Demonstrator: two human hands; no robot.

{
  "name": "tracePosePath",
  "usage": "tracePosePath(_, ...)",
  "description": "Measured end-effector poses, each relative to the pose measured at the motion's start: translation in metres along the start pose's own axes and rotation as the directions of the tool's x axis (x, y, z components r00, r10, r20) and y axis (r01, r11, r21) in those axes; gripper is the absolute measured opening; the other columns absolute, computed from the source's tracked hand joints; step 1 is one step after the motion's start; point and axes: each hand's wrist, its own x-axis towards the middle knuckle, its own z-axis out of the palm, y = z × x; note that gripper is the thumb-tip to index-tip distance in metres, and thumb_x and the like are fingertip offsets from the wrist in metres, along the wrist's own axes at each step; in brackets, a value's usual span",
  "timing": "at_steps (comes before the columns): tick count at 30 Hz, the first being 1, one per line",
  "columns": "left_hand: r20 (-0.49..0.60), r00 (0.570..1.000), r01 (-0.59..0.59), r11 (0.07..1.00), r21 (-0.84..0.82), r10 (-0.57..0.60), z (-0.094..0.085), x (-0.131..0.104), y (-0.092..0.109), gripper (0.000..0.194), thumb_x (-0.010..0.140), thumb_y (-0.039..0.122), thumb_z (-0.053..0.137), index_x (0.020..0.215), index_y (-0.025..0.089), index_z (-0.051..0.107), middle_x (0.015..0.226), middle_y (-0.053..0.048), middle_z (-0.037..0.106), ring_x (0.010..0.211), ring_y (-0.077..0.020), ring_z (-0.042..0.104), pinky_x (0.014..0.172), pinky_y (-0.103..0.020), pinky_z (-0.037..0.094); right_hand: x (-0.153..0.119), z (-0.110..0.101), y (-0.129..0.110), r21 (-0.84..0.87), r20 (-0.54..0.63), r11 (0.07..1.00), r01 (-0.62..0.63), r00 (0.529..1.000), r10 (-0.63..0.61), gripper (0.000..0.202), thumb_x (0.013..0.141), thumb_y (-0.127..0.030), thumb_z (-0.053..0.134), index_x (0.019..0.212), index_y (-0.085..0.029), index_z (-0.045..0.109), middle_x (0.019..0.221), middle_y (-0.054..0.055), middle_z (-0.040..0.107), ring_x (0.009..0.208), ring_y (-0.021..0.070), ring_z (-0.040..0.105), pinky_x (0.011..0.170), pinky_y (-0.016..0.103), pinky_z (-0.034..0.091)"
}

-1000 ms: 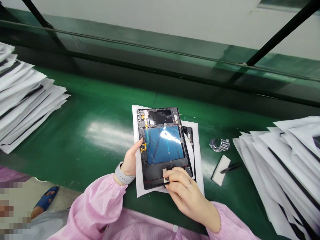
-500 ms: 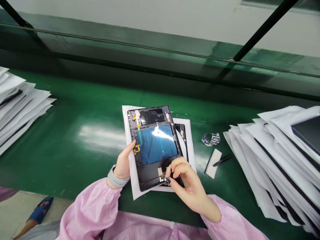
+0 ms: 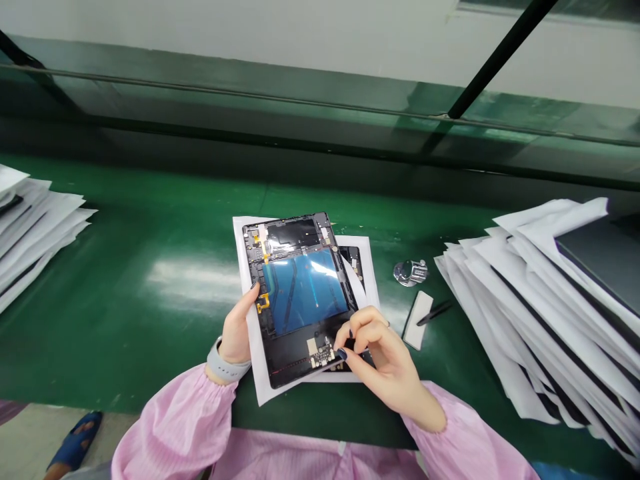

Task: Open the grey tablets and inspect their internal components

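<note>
An opened tablet (image 3: 305,293) with its insides showing tilts above the table, a white sheet (image 3: 257,373) beneath it. My left hand (image 3: 237,328) grips its left edge, thumb on the frame and the other fingers hidden underneath. At the lower right corner, beside a small circuit board (image 3: 320,353), the thumb and fingers of my right hand (image 3: 380,357) are pinched together. Whatever lies between those fingertips is too small to make out. Partly covered below is a second opened tablet (image 3: 353,260) on another white sheet (image 3: 371,267).
Right of the tablets stand a shiny metal holder (image 3: 411,272) and a white block (image 3: 418,321) with black tweezers (image 3: 434,313) across it. Stacks of white sheets with dark panels between them rise at the right (image 3: 505,300) and left (image 3: 40,233). A co-worker's foot (image 3: 75,441) shows at lower left.
The whole view has shifted slightly. My right fingertips have moved a little off the small circuit board toward the tablet's corner, so more of the board shows. My left hand keeps its grip.
</note>
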Motion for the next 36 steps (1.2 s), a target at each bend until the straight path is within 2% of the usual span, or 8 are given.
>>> tracePosePath(3,-0.019,0.999,0.041,0.999,0.000,-0.041,0.006,-0.002,0.001,0.049,0.096,0.028,0.036,0.088,0.012,0.081,0.090,-0.011,0.080,0.100,-0.0290,0.073,0.102,-0.040,0.052,0.001,-0.002,-0.002,0.004,-0.017,1.000,0.008,1.000,-0.008,0.020,0.092,-0.005,0.055,0.085,-0.023,0.049,0.092,-0.001,0.048,0.083,0.0182,0.068,0.072,0.036,0.052)
tracePosePath(6,-0.013,0.998,0.065,0.998,-0.004,-0.065,0.008,-0.003,0.002,0.050,0.096,0.028,0.035,0.081,0.016,0.081,0.084,-0.008,0.080,0.104,-0.0285,0.072,0.103,-0.040,0.051,0.003,-0.006,-0.004,0.017,-0.047,0.999,0.031,0.998,-0.031,0.020,0.092,-0.005,0.055,0.083,-0.023,0.050,0.091,-0.001,0.045,0.081,0.0172,0.068,0.072,0.035,0.053)
tracePosePath(11,-0.012,0.997,0.071,0.997,-0.020,-0.071,0.006,-0.002,0.004,0.046,0.093,0.026,0.039,0.071,0.019,0.080,0.077,-0.007,0.079,0.110,-0.0292,0.070,0.106,-0.041,0.049,0.006,-0.020,-0.005,-0.018,-0.174,0.999,0.049,0.983,-0.051,0.020,0.093,-0.009,0.058,0.080,-0.022,0.051,0.087,-0.001,0.044,0.077,0.0183,0.068,0.070,0.036,0.054)
tracePosePath(15,0.012,0.999,0.029,0.999,0.022,-0.030,0.000,-0.002,0.003,0.041,0.093,0.027,0.044,0.079,0.017,0.081,0.082,-0.007,0.080,0.107,-0.0304,0.071,0.107,-0.044,0.048,0.009,-0.032,-0.003,-0.057,-0.302,0.998,0.025,0.952,-0.041,0.020,0.089,-0.009,0.063,0.078,-0.022,0.053,0.086,0.000,0.045,0.078,0.0198,0.067,0.072,0.039,0.055)
tracePosePath(18,0.098,0.995,0.005,1.000,0.024,-0.007,-0.008,-0.001,0.002,0.033,0.092,0.028,0.050,0.092,0.013,0.080,0.085,-0.008,0.080,0.107,-0.0316,0.071,0.107,-0.044,0.048,0.010,-0.036,-0.001,-0.078,-0.362,0.997,0.004,0.932,-0.032,0.022,0.087,-0.007,0.064,0.076,-0.022,0.053,0.086,0.000,0.046,0.080,0.0198,0.066,0.074,0.038,0.054)
tracePosePath(22,0.201,0.979,0.026,0.999,0.031,-0.032,-0.014,0.001,0.001,0.027,0.088,0.029,0.058,0.093,0.015,0.079,0.094,-0.010,0.080,0.116,-0.0344,0.066,0.110,-0.047,0.045,0.010,-0.035,0.000,-0.071,-0.378,0.997,-0.027,0.926,-0.002,0.022,0.088,-0.007,0.063,0.076,-0.023,0.053,0.085,0.001,0.046,0.080,0.0199,0.064,0.074,0.039,0.053)
tracePosePath(32,0.207,0.977,0.043,0.998,0.041,-0.051,-0.014,0.000,0.003,0.028,0.088,0.029,0.056,0.085,0.015,0.080,0.090,-0.010,0.080,0.110,-0.0345,0.069,0.106,-0.047,0.049,0.011,-0.034,0.001,-0.091,-0.376,0.995,-0.040,0.927,0.003,0.023,0.087,-0.006,0.062,0.074,-0.022,0.052,0.085,0.001,0.046,0.081,0.0194,0.064,0.074,0.037,0.052)
tracePosePath(36,0.196,0.978,0.065,0.997,0.039,-0.072,-0.014,0.000,0.003,0.032,0.090,0.030,0.052,0.088,0.015,0.080,0.092,-0.010,0.080,0.112,-0.0339,0.068,0.105,-0.046,0.050,0.011,-0.035,0.000,-0.102,-0.384,0.994,-0.048,0.923,0.005,0.022,0.086,-0.007,0.061,0.072,-0.022,0.053,0.084,0.001,0.046,0.080,0.0204,0.064,0.073,0.038,0.052)
